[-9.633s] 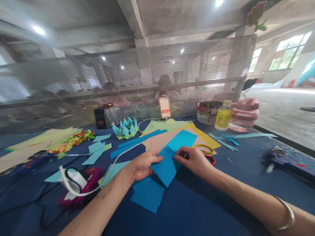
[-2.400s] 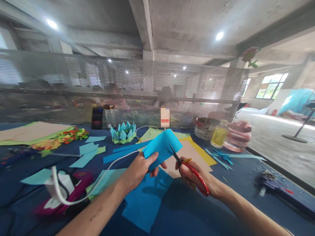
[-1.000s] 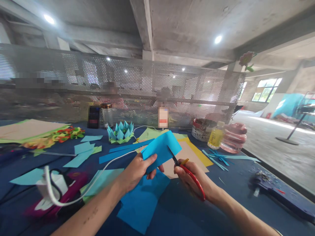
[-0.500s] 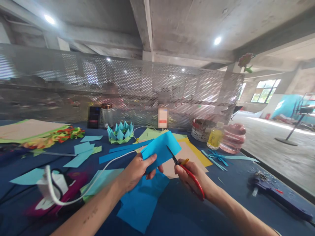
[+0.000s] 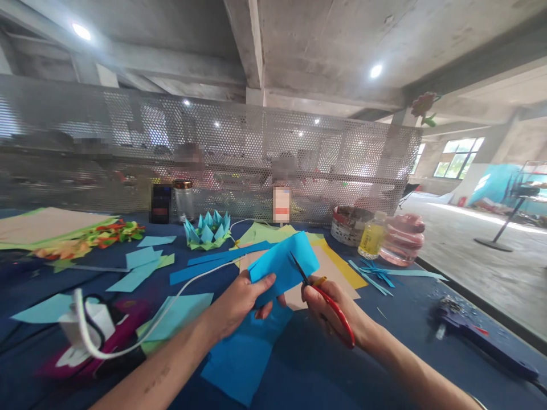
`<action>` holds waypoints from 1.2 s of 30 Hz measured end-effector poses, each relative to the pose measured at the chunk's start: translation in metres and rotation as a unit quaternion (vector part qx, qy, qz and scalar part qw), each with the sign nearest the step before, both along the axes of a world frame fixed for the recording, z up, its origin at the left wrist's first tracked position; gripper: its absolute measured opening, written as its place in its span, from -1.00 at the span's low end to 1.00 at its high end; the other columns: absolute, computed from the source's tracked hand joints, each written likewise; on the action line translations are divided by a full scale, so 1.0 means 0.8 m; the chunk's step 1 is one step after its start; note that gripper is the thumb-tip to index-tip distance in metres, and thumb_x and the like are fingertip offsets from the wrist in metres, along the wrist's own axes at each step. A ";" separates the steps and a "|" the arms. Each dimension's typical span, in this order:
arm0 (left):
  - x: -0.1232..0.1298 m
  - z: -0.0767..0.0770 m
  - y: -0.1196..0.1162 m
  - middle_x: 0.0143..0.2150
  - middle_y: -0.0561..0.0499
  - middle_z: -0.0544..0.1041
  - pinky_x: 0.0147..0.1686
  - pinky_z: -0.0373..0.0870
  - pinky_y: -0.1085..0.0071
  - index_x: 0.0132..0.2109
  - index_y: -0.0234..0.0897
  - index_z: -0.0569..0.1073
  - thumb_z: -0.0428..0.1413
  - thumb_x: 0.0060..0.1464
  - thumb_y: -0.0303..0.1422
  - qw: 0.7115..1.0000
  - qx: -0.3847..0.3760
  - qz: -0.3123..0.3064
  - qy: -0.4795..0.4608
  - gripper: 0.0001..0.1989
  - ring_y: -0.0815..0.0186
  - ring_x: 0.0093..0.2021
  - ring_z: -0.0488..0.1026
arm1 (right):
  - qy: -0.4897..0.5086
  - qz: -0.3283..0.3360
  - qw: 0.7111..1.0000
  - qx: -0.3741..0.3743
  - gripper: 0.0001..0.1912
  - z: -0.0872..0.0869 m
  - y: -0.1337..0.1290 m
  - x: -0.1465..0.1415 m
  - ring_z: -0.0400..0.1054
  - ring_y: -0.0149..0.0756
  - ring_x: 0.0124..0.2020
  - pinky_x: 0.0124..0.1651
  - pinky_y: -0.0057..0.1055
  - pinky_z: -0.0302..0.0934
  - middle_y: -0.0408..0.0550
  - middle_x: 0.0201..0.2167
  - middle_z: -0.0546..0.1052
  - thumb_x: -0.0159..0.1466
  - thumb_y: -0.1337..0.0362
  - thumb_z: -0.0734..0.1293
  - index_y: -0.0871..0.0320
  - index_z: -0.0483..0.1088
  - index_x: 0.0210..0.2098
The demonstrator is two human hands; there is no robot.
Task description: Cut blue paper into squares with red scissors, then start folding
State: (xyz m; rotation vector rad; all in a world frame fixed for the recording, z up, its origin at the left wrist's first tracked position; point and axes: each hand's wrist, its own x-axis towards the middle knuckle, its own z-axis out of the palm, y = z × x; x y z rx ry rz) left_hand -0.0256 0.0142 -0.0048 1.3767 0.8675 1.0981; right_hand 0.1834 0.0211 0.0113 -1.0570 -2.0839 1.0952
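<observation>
My left hand (image 5: pixel 239 299) pinched the blue paper (image 5: pixel 282 262), my right hand (image 5: pixel 347 296) gripped the scissors (image 5: pixel 338 309); the paper was not yet cut through, blue strips (image 5: pixel 231 253) lying beyond

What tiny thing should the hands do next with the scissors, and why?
Perhaps the right hand should gently squeeze the scissors: one dark blade shows in front of the blue paper, and the left hand is holding that paper up.
</observation>
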 end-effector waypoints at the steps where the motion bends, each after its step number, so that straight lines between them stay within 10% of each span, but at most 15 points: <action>1: 0.000 -0.001 0.000 -0.48 0.00 0.49 -0.63 0.16 0.45 -0.34 -0.32 0.43 0.05 0.10 -0.16 1.000 -0.001 -0.001 -0.001 -0.72 0.44 -0.67 0.24 | 0.000 0.002 1.000 -0.001 -0.43 -0.001 0.001 0.000 0.15 -0.50 -0.76 -0.69 -0.56 0.00 -0.26 -0.79 0.22 0.20 -0.28 0.09 0.12 0.11 -0.53; 36: 0.005 0.002 -0.007 -0.46 -0.04 0.53 -0.62 0.11 0.46 -0.32 -0.33 0.48 0.05 0.10 -0.10 1.000 -0.022 -0.019 -0.002 -0.65 0.46 -0.68 0.20 | 0.009 -0.025 0.999 0.019 -0.43 -0.009 0.002 -0.001 0.11 -0.51 -0.79 -0.71 -0.55 -0.08 -0.31 -0.79 0.17 0.17 -0.30 0.11 0.11 0.09 -0.52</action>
